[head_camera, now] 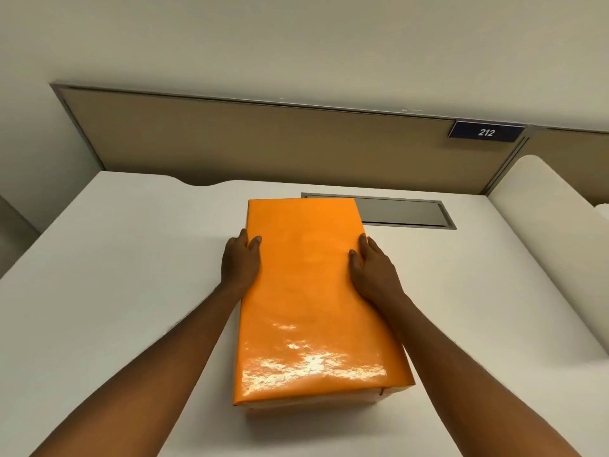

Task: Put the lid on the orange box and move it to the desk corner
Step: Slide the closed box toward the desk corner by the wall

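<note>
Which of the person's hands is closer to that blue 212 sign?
Right. The right hand grips the orange box on the side below the sign; the left hand holds the opposite side, farther away.

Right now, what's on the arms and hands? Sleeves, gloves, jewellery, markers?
Nothing worn that shows. The left hand and right hand are bare: no gloves, rings or tags. Both forearms are bare to the frame's bottom edge, with no sleeve, watch or band in view.
</note>
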`<control>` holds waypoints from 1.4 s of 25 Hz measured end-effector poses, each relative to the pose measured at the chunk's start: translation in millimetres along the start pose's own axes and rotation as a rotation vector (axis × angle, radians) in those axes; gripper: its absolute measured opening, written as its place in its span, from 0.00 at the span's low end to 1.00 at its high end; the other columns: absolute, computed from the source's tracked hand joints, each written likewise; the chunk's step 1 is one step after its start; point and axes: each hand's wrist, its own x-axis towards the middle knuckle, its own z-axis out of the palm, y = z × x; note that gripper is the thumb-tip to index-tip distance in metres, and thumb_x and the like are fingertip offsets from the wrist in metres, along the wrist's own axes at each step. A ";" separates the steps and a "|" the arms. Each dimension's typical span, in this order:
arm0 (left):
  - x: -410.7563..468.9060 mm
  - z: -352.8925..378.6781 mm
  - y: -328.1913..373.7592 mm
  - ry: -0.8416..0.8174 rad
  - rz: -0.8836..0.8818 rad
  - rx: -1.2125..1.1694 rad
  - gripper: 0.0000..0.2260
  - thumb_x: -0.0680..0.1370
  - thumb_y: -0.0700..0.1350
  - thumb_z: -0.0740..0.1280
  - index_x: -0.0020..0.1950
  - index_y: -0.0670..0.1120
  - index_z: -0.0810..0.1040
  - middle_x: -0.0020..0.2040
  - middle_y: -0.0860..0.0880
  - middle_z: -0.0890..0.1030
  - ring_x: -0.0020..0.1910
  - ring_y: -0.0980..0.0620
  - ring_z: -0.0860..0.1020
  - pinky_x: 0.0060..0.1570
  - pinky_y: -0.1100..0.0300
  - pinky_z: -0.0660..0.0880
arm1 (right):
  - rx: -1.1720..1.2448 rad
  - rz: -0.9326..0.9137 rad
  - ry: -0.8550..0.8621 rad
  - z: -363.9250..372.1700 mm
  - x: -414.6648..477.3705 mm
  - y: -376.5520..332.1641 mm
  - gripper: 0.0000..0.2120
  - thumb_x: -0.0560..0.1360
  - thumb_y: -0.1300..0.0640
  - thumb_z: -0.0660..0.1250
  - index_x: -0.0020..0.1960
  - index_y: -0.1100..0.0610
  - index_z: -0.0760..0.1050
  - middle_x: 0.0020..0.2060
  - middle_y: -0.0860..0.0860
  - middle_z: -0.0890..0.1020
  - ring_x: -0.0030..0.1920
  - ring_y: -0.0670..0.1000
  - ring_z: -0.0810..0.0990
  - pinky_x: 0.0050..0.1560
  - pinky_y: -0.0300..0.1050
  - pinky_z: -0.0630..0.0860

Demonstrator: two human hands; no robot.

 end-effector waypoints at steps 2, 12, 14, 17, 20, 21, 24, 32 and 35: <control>-4.8 -6.3 8.2 -0.052 -0.035 -0.021 0.26 0.81 0.53 0.54 0.75 0.42 0.59 0.71 0.38 0.69 0.68 0.37 0.69 0.65 0.44 0.67 | 0.038 0.000 -0.029 -3.6 -1.2 -0.9 0.28 0.81 0.46 0.53 0.77 0.55 0.53 0.77 0.55 0.60 0.75 0.57 0.61 0.73 0.54 0.59; -85.5 -46.2 -9.5 -0.379 -0.547 -0.466 0.37 0.70 0.68 0.62 0.71 0.47 0.64 0.66 0.41 0.72 0.60 0.37 0.74 0.56 0.37 0.72 | 0.641 0.132 -0.395 -25.2 -38.5 35.6 0.35 0.76 0.35 0.54 0.77 0.44 0.44 0.78 0.52 0.56 0.74 0.60 0.63 0.71 0.64 0.64; -101.6 -42.0 -18.4 -0.412 -0.499 -0.525 0.33 0.71 0.65 0.63 0.71 0.49 0.64 0.65 0.44 0.74 0.59 0.40 0.76 0.56 0.39 0.74 | 0.871 0.171 -0.490 -19.8 -57.1 48.5 0.36 0.74 0.31 0.53 0.77 0.44 0.50 0.75 0.53 0.63 0.71 0.60 0.68 0.69 0.67 0.66; -122.3 -33.7 -24.4 -0.433 -0.426 -0.606 0.29 0.73 0.62 0.63 0.71 0.53 0.64 0.59 0.47 0.80 0.55 0.43 0.80 0.46 0.45 0.79 | 1.135 0.272 -0.542 -17.1 -78.3 55.0 0.31 0.74 0.30 0.52 0.70 0.47 0.66 0.63 0.54 0.78 0.60 0.60 0.80 0.56 0.63 0.78; -129.8 -40.2 -23.9 -0.365 -0.452 -0.563 0.30 0.72 0.63 0.64 0.70 0.55 0.64 0.55 0.48 0.80 0.52 0.42 0.80 0.42 0.47 0.78 | 1.166 0.371 -0.431 -10.3 -89.8 46.8 0.23 0.76 0.34 0.54 0.61 0.49 0.70 0.52 0.52 0.82 0.50 0.56 0.83 0.40 0.53 0.80; -129.3 -45.3 -25.4 -0.357 -0.455 -0.538 0.30 0.71 0.64 0.65 0.70 0.55 0.64 0.55 0.47 0.79 0.52 0.42 0.80 0.42 0.47 0.78 | 1.158 0.382 -0.402 -6.1 -90.8 44.2 0.22 0.77 0.36 0.54 0.60 0.49 0.70 0.51 0.52 0.82 0.49 0.56 0.83 0.38 0.52 0.79; -117.6 -69.6 -34.2 -0.324 -0.443 -0.494 0.31 0.70 0.65 0.65 0.70 0.55 0.65 0.57 0.46 0.79 0.51 0.41 0.80 0.42 0.47 0.78 | 1.166 0.378 -0.392 8.6 -89.9 21.1 0.20 0.77 0.37 0.55 0.60 0.49 0.70 0.50 0.52 0.81 0.49 0.56 0.82 0.37 0.52 0.79; -4.9 -196.4 -85.3 -0.195 -0.333 -0.478 0.29 0.71 0.62 0.66 0.70 0.57 0.66 0.60 0.46 0.78 0.51 0.42 0.79 0.45 0.47 0.77 | 1.167 0.238 -0.372 81.4 -27.5 -134.4 0.22 0.78 0.37 0.54 0.66 0.47 0.68 0.55 0.50 0.80 0.49 0.52 0.82 0.34 0.47 0.80; 78.8 -278.6 -128.8 -0.147 -0.370 -0.485 0.28 0.71 0.60 0.69 0.69 0.56 0.68 0.57 0.46 0.79 0.49 0.43 0.80 0.41 0.49 0.77 | 1.154 0.221 -0.380 145.7 13.0 -236.9 0.20 0.79 0.37 0.52 0.65 0.46 0.68 0.57 0.52 0.79 0.51 0.52 0.82 0.38 0.48 0.79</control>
